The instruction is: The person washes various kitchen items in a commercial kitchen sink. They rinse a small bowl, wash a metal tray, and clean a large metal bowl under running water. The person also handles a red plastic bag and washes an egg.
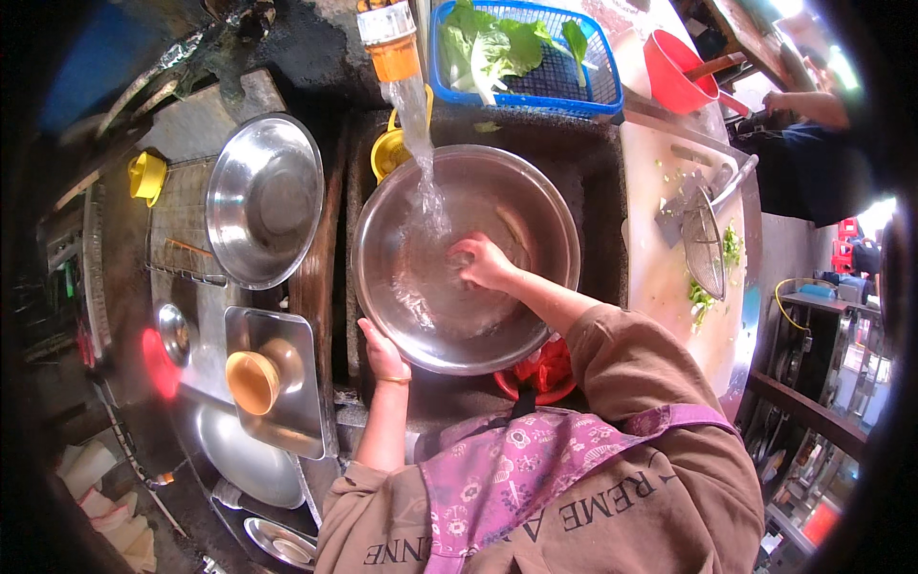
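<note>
A large round stainless steel basin (549,215) stands in a dark sink (602,186). Water (427,168) pours into it from a tap outlet (391,39) with an orange end. My left hand (385,353) grips the basin's lower left rim from outside. Inside the basin is my right hand (484,262), reaching past the near right rim with its fingers curled near the bottom. Splashing and blur hide whether those fingers hold anything. A yellow plastic strainer (389,151) is partly behind the basin, and a red container (538,377) shows below its near edge.
A blue plastic basket (527,107) holds leafy greens at the back. Rightward, a wire-mesh skimmer (703,244) and a cleaver (670,215) lie on a white cutting board (660,287). Another steel basin (265,201) and a steel tray (301,423) sit left. Another person's hand (778,102) is far right.
</note>
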{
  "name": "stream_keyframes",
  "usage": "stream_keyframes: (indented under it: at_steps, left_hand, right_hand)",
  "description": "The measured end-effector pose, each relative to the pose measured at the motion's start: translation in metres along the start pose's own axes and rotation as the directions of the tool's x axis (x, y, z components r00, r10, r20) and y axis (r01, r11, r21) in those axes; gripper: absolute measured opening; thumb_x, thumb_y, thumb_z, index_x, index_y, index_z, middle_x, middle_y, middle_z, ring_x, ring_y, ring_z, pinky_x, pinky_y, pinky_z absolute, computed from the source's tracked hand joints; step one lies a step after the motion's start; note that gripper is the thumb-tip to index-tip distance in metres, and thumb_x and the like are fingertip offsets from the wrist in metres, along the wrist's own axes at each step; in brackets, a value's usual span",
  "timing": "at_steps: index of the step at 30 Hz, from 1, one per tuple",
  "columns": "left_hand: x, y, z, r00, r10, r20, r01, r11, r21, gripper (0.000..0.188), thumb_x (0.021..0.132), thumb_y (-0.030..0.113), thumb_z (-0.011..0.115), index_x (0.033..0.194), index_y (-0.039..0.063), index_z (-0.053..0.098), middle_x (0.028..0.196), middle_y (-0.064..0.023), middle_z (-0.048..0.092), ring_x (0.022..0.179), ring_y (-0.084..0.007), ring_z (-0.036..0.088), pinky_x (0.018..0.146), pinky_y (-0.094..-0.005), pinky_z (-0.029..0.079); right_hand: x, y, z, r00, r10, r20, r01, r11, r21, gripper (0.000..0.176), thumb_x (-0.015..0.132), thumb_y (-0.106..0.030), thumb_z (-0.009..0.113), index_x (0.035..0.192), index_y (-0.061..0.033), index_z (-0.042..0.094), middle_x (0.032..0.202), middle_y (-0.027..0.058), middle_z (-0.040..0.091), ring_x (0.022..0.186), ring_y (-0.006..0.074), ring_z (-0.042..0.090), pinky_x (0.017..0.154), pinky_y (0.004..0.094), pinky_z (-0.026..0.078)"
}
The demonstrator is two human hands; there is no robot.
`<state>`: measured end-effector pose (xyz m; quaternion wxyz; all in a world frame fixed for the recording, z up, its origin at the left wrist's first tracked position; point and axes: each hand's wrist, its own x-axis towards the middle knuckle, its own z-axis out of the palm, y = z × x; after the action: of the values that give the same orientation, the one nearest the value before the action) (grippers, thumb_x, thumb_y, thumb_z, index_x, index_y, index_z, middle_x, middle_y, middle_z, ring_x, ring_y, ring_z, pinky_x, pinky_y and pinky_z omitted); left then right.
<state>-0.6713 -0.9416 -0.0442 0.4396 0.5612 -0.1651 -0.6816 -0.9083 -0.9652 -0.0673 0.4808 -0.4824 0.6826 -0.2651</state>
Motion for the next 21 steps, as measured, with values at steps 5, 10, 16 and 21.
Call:
stream_keyframes:
  at_steps: [5, 10, 16, 21]
  left_hand:
    - [-0.003, -0.001, 0.000, 0.999, -0.041, 0.026, 0.042, 0.998, -0.054, 0.068, 0.089, 0.056, 0.032, 0.128, 0.000, 0.037, 0.129, -0.0081, 0.042, 0.116, -0.0219, 0.042, 0.098, -0.0324, 0.033]
    - [-0.003, -0.002, 0.007, 0.987, -0.091, 0.130, 0.120, 0.963, -0.240, 0.065, 0.089, 0.054, 0.032, 0.128, 0.002, 0.037, 0.128, -0.0085, 0.044, 0.116, -0.0217, 0.043, 0.098, -0.0348, 0.033]
    - [-0.010, -0.006, 0.014, 0.982, 0.033, -0.187, -0.051, 0.994, -0.097, 0.032, 0.076, 0.006, 0.060, 0.106, -0.003, 0.053, 0.101, -0.0097, 0.058, 0.087, -0.0192, 0.056, 0.079, -0.0310, 0.046]
    - [-0.006, -0.017, 0.008, 0.983, 0.044, -0.176, -0.045, 0.999, -0.005, 0.031, 0.076, 0.007, 0.060, 0.106, -0.001, 0.054, 0.099, -0.0088, 0.058, 0.088, -0.0211, 0.056, 0.078, -0.0330, 0.046]
  right_hand:
    - [0.014, -0.075, 0.031, 0.967, 0.206, 0.152, -0.231, 0.447, 0.864, 0.020, 0.075, -0.001, 0.058, 0.095, 0.0007, 0.059, 0.073, 0.0075, 0.059, 0.062, 0.0160, 0.060, 0.053, 0.0280, 0.051]
    - [0.006, -0.083, 0.104, 0.909, -0.360, -0.208, 0.407, 0.873, 0.269, 0.004, 0.060, -0.003, 0.060, 0.063, -0.0056, 0.061, 0.083, 0.0065, 0.057, 0.079, 0.0274, 0.055, 0.069, 0.0370, 0.046]
    - [-0.115, -0.018, 0.025, 0.629, -0.710, 0.317, 0.678, 0.700, 0.222, 0.004, 0.064, -0.010, 0.059, 0.063, -0.0055, 0.059, 0.070, 0.0055, 0.056, 0.069, 0.0213, 0.055, 0.066, 0.0399, 0.046]
    - [-0.084, 0.025, -0.076, 0.842, -0.079, 0.534, 0.449, 0.652, -0.611, 0.013, 0.059, -0.007, 0.060, 0.071, -0.0104, 0.064, 0.080, 0.0031, 0.056, 0.090, 0.0254, 0.051, 0.081, 0.0382, 0.040]
